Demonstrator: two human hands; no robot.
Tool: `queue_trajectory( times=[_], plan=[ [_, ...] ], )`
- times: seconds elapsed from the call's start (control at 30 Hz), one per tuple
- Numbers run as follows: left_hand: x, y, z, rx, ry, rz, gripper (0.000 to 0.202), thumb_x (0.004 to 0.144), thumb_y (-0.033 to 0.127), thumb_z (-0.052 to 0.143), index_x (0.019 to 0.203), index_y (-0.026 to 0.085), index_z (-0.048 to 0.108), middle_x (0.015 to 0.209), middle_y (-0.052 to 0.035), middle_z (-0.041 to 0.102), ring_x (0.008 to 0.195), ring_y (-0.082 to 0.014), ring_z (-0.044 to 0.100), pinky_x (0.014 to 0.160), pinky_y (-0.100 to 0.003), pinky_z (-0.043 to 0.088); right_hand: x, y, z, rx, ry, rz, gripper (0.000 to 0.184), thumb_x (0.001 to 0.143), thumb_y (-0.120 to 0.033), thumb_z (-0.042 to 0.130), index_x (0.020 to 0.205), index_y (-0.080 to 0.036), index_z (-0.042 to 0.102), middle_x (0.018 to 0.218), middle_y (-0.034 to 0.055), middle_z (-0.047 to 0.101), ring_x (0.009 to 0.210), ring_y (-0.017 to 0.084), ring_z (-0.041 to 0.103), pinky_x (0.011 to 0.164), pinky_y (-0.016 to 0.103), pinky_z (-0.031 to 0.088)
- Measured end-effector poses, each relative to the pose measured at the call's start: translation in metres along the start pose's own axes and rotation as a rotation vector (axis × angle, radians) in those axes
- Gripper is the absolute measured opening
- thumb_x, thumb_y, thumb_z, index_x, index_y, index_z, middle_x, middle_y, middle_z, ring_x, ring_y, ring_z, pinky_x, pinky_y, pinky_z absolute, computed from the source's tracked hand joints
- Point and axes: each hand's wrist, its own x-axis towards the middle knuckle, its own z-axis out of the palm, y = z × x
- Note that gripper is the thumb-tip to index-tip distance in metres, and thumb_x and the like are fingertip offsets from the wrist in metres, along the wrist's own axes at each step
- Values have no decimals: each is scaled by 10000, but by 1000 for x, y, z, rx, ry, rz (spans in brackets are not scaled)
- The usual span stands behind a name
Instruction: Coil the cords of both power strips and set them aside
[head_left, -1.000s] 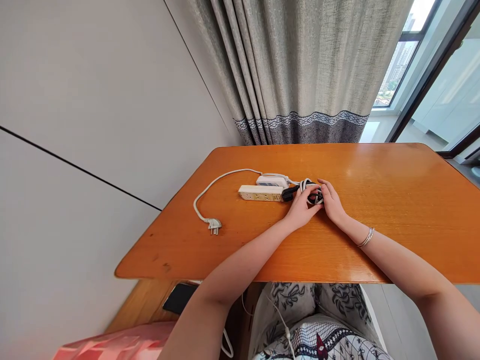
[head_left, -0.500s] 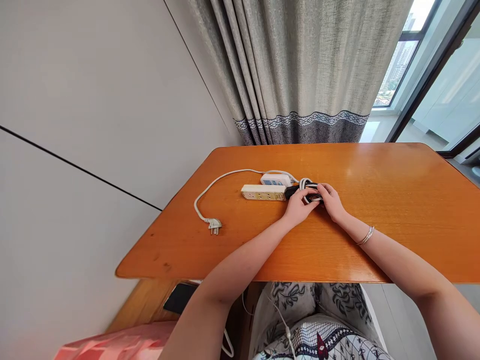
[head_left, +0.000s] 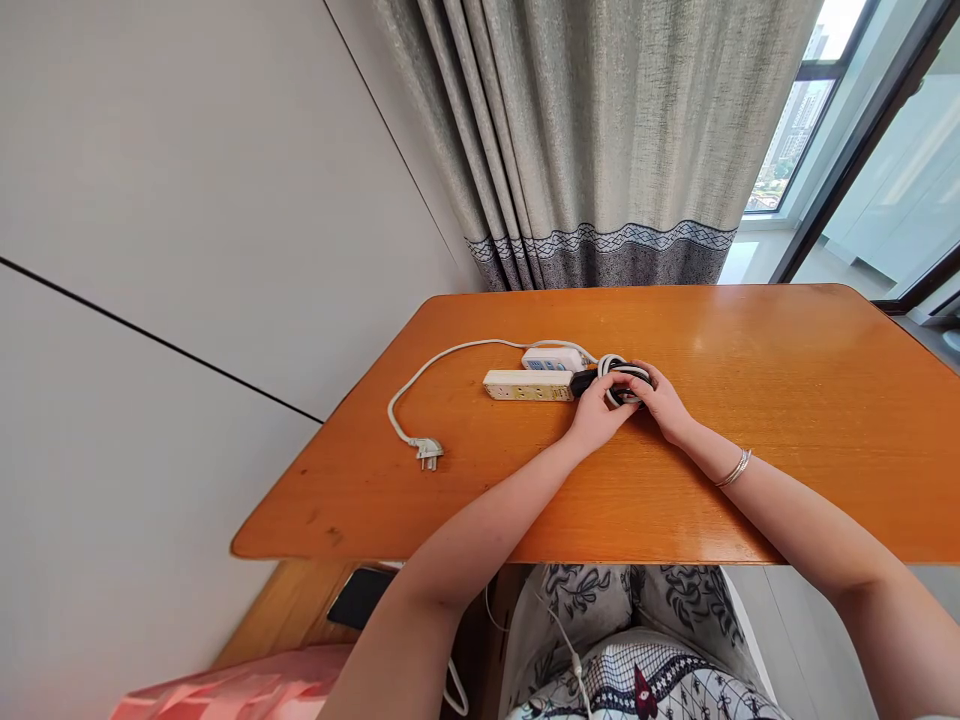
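A looped bundle of black and white cable (head_left: pixel 613 366) lies on the table, gripped from both sides. My left hand (head_left: pixel 598 412) closes its fingers on the near left part of the loops, while my right hand (head_left: pixel 663 404) grips their right side. Left of the bundle is a cream power strip (head_left: pixel 529 385) with a black end. Just behind it lies a smaller white power strip (head_left: pixel 553 358). Its white cord (head_left: pixel 454 350) curves left across the table to a three-pin plug (head_left: pixel 429 452). Parts of the loops are hidden under my fingers.
The orange-brown wooden table (head_left: pixel 787 420) has a pale wall (head_left: pixel 150 250) along its left and a grey curtain (head_left: pixel 600 130) behind it. A dark phone-like slab (head_left: pixel 360 597) lies below the near left edge, beside pink fabric (head_left: pixel 240 685).
My right hand's fingers have shifted slightly around the right side of the cable loops. My left hand, both power strips and the plug are nearly unmoved.
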Motion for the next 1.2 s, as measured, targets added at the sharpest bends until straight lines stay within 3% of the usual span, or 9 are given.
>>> queue_trajectory(
  times=[0.1,0.27,0.4,0.53,0.63,0.87,1.2],
  plan=[
    [-1,4,1,-77,-30,11,373,696,144,789,1056,188,703,1100,-75,718,1056,-219,677,1024,-388,523,1,-4,-7,7,-113,26,743,625,-674,833,1175,-220,626,1182,92,719,1122,260,666,1062,447,499],
    [-1,10,1,-197,-25,-48,407,675,160,795,1063,201,679,884,-7,611,936,-183,669,882,-329,560,4,-8,-19,58,-294,67,828,538,-595,917,1216,-214,634,1150,78,715,1024,231,669,885,362,548],
    [0,9,0,-191,12,-46,406,634,140,778,1022,196,673,861,1,575,878,-162,625,813,-295,535,4,-11,-19,82,-384,66,719,585,-552,913,1160,-193,675,1109,69,723,979,212,666,873,340,538],
    [0,7,0,-88,65,-19,344,620,127,742,955,192,695,846,5,566,787,-133,568,767,-274,495,4,-11,-16,108,-341,48,718,573,-510,934,1172,-211,673,1147,65,731,1074,227,670,1023,391,501],
    [-1,6,0,-13,105,-12,296,628,142,736,918,192,713,848,-6,598,815,-151,576,794,-290,493,4,-8,-13,87,-294,42,745,553,-482,949,1181,-207,655,1150,73,732,1075,229,673,1049,413,494],
    [-1,2,0,16,158,-55,234,661,142,718,887,198,736,937,-39,725,919,-192,637,922,-356,510,2,-6,-9,-6,-200,84,693,602,-488,915,1166,-215,618,1008,48,715,836,184,650,700,321,577],
    [3,-5,-1,-38,152,-84,197,691,88,662,832,196,747,1029,-56,779,1078,-236,703,1065,-455,502,-3,-6,-2,-25,-60,130,830,596,-463,907,1329,-238,590,1124,71,720,870,203,685,618,311,624]
  ],
)
